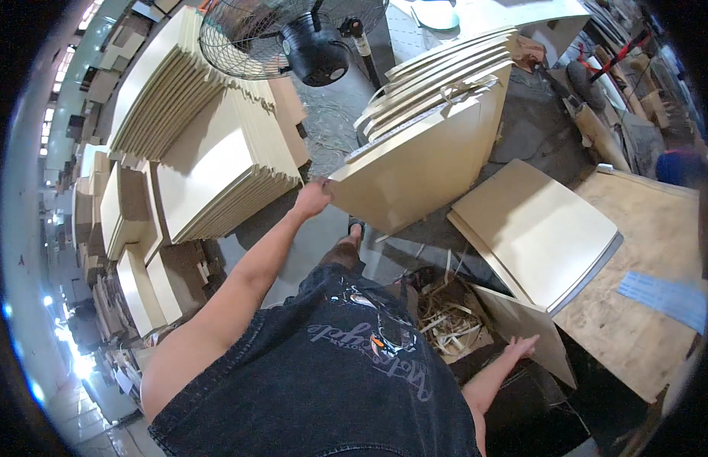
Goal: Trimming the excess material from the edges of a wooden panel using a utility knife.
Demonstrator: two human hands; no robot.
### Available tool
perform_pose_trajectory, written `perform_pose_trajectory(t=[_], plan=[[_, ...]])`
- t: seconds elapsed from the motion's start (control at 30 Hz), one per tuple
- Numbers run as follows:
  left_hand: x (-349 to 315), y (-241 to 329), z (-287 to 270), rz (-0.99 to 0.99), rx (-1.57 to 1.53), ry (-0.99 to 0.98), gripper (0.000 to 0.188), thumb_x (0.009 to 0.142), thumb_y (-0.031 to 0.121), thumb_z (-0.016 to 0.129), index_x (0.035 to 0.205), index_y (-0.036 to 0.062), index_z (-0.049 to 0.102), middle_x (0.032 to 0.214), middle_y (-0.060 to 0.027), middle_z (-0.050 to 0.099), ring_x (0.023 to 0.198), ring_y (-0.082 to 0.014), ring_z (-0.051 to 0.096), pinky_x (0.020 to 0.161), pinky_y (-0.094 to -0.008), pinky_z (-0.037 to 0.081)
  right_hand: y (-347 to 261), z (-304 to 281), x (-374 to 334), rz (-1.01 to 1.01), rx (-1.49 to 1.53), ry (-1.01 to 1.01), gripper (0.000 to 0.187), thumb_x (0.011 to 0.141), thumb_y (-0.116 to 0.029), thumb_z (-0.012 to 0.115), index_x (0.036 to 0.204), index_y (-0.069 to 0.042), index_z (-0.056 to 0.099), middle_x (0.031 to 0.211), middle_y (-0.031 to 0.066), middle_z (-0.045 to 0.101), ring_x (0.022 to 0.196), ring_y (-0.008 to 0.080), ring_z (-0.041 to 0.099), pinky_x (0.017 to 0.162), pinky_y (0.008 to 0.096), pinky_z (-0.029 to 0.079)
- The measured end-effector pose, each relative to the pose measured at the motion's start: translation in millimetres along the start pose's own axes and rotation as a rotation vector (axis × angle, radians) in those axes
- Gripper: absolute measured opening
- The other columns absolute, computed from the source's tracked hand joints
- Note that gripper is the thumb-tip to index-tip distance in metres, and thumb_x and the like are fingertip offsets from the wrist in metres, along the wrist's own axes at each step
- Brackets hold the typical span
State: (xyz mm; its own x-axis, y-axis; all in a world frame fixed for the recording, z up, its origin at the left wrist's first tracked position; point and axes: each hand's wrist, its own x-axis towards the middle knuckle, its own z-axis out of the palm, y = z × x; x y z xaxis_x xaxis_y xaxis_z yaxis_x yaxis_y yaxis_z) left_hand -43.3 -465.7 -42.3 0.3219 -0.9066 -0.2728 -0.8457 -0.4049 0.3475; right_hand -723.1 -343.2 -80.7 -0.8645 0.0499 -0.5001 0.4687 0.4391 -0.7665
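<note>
My left hand [314, 198] is closed on the left corner of a large cream board [419, 167], which stands tilted in front of a stack of similar boards [453, 65]. Low on the right, my right hand [520, 349] has its fingers stretched out. It is beside a thin upright panel [533, 327], and I cannot tell whether it touches it. Just beyond, cream boards [537, 228] lie on a wooden work table [636, 327].
On the left stand tall piles of cream boards [209, 167]. A black fan [312, 49] stands at the far side. Thin offcut strips [449, 327] fill a box close to my right side. A blue sheet [662, 298] lies on the work table.
</note>
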Motion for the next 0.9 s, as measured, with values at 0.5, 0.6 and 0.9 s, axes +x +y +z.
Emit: perform_pose_trajectory(t=[0.5, 0.6, 0.9], plan=[[13, -27, -31, 0.375, -0.189, -0.310, 0.022, 0.084, 0.024, 0.050, 0.090, 0.0069, 0.062, 0.080, -0.0188, 0.062, 0.075, -0.0401, 0.059, 0.068, -0.0476, 0.048, 154, 169, -404, -0.537, -0.505, -1.115, 0.035, 0.084, -0.022, 0.063, 0.111, -0.001, 0.057, 0.086, 0.0040, 0.062, 0.069, 0.0101, 0.059, 0.053, 0.0213, 0.045], [24, -34, -34, 0.413, -0.064, -0.448, 0.022, 0.084, 0.025, 0.051, 0.089, 0.0059, 0.061, 0.078, -0.0182, 0.063, 0.073, -0.0391, 0.060, 0.067, -0.0474, 0.048, 136, 203, -464, -0.297, -0.574, -1.097, 0.043, 0.081, -0.024, 0.064, 0.111, 0.006, 0.056, 0.096, 0.0144, 0.065, 0.087, 0.0184, 0.062, 0.076, 0.0286, 0.048], [26, -24, -26, 0.735, -0.011, -0.471, 0.028, 0.083, 0.030, 0.055, 0.080, 0.0025, 0.058, 0.067, -0.0196, 0.059, 0.064, -0.0400, 0.059, 0.059, -0.0463, 0.048, 159, 213, -497, -0.506, -0.722, -1.107, 0.053, 0.074, -0.035, 0.068, 0.108, 0.003, 0.056, 0.096, 0.0195, 0.064, 0.088, 0.0275, 0.063, 0.077, 0.0350, 0.048]])
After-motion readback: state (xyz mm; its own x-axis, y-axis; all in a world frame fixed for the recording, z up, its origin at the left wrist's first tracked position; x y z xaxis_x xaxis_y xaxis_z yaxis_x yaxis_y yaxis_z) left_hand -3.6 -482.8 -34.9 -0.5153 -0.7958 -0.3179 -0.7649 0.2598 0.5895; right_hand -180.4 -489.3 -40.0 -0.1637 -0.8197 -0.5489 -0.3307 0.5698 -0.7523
